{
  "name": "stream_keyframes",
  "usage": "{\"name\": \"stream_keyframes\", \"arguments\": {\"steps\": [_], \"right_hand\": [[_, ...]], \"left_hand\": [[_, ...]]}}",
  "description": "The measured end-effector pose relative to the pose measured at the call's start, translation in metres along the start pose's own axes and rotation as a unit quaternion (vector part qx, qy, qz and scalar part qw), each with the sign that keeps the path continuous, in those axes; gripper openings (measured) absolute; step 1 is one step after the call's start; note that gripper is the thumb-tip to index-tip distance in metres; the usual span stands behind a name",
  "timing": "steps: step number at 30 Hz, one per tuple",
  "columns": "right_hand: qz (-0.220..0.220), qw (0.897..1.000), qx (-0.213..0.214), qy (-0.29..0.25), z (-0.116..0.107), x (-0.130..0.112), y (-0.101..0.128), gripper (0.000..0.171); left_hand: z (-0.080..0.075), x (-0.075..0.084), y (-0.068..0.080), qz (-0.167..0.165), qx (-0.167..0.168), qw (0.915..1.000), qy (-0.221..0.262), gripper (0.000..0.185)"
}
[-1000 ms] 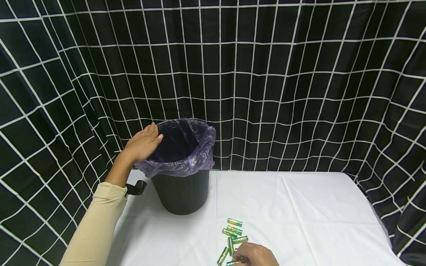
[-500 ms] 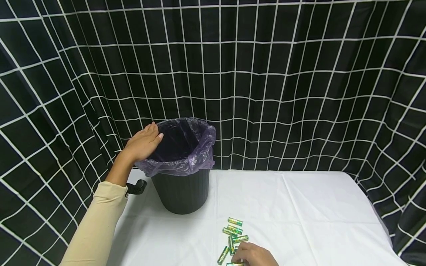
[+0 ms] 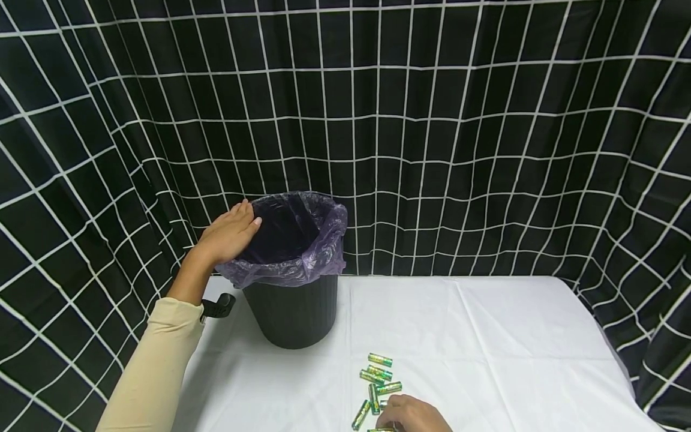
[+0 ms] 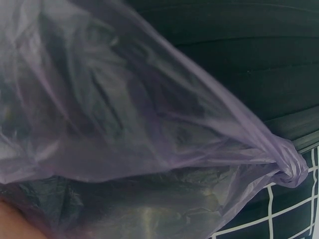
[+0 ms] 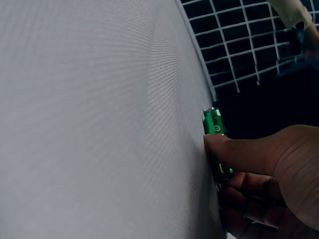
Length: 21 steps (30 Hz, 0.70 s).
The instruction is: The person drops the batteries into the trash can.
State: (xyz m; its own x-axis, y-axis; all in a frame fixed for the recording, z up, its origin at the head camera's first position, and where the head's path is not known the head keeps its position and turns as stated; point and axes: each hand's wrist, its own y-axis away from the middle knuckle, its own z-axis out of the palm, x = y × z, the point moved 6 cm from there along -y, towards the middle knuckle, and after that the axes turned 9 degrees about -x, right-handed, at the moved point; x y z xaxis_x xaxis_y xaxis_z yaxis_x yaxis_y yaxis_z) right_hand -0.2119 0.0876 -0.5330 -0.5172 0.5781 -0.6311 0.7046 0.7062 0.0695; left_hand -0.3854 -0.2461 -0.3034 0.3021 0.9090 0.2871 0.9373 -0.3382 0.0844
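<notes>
A black bin [image 3: 294,315] lined with a purple bag [image 3: 318,252] stands on the white tablecloth [image 3: 486,336]. My left hand [image 3: 229,237] rests on the bin's left rim, with the fingers lying fairly straight over the bag's edge and the thumb toward the inside. The left wrist view is filled by the bag [image 4: 149,124] and the bin's ribbed wall [image 4: 249,50]. Several green and gold batteries [image 3: 378,375] lie in front of the bin. At the frame's bottom edge my right hand [image 3: 412,415] pinches one battery [image 5: 215,124] against the cloth between thumb and curled fingers.
A black curtain with a white grid [image 3: 486,150] hangs close behind and around the table. A small black object [image 3: 218,306] sits by my left sleeve, beside the bin. The table's right edge [image 3: 607,342] drops off near the curtain.
My right hand has shifted slightly among the batteries at the bottom edge. The left hand stays on the bin's rim.
</notes>
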Motion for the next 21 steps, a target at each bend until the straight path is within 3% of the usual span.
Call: {"name": "stream_keyframes", "arguments": {"steps": [16,21], "right_hand": [[0.013,1.0,-0.013,0.003,-0.0008,-0.0039,0.0017,0.052],[-0.002,0.999,-0.016,-0.028,-0.0027,-0.005,0.0012,0.047]], "left_hand": [[-0.0012,-0.0017,-0.0003,-0.003,0.002,0.9999,-0.012,0.066],[-0.0008,-0.0016,-0.0006,-0.003,0.003,0.9999,-0.013,0.065]]}}
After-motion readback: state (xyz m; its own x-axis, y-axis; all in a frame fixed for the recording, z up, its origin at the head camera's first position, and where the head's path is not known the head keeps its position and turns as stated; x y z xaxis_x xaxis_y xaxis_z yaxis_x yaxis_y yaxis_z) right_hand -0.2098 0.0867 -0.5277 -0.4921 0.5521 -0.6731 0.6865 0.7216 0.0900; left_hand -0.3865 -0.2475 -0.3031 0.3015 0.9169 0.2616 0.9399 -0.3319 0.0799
